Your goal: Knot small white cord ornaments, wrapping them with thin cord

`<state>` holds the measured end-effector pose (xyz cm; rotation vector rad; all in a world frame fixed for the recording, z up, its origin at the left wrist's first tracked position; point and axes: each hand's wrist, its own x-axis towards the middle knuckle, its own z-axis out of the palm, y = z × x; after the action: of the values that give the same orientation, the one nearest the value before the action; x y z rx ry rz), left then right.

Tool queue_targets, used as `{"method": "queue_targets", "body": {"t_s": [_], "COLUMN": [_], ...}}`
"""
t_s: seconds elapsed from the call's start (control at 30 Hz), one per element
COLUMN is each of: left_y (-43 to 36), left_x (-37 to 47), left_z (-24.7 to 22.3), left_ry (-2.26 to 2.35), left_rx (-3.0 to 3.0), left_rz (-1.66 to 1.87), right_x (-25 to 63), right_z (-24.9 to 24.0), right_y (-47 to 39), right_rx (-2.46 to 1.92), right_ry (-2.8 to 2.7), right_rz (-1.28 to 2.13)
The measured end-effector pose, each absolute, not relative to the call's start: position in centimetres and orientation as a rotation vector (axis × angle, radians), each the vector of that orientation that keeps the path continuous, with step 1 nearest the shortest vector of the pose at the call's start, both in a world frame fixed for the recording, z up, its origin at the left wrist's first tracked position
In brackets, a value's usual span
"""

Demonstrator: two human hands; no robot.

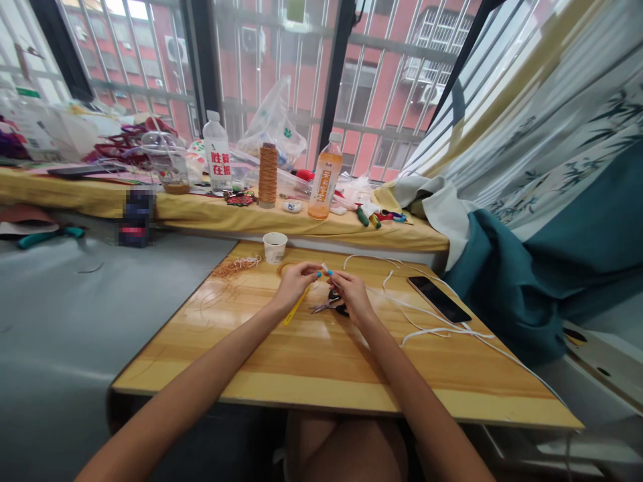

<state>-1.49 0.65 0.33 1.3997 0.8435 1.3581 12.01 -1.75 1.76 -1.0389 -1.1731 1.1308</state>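
Observation:
My left hand (295, 281) is closed in a pinch over the table, its fingertips close to the end of a white cord (324, 267). What it grips is too small to make out. The fingers of my right hand (353, 294) are pressed together around the white cord, whose short end sticks up. Below the hands lies a pair of scissors (326, 305) with black handles, partly behind my right hand. A yellow strip (295, 308) rests by my left wrist. Behind my left hand is a loop of orange-brown thread (282, 269), partly hidden.
On the wooden table (321, 375) are a paper cup (275, 248), brown thread scraps (234, 269), loose white cords (432, 331) and a phone (439, 299). The windowsill behind holds a thread spool (268, 175), an orange drink bottle (326, 177) and a clear bottle (217, 154). A teal curtain (522, 288) hangs at right.

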Motion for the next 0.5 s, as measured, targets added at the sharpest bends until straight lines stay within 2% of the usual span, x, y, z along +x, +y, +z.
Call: {"method": "queue_targets", "body": {"t_s": [0.17,0.5], "left_y": [0.88,0.14], "left_x": [-1.56,-1.59], "left_z": [-0.07,0.63], "left_ry": [0.883,0.943], "left_rx": [1.347,1.511], "left_rz": [1.496,1.513], "right_x": [11.86,11.78], "right_z": [1.77,1.92], "right_y": [-1.82,-2.08], "right_rx": [-1.017,-0.992], "right_ry": [-1.146,-1.079], "right_rz": [1.201,1.316]}}
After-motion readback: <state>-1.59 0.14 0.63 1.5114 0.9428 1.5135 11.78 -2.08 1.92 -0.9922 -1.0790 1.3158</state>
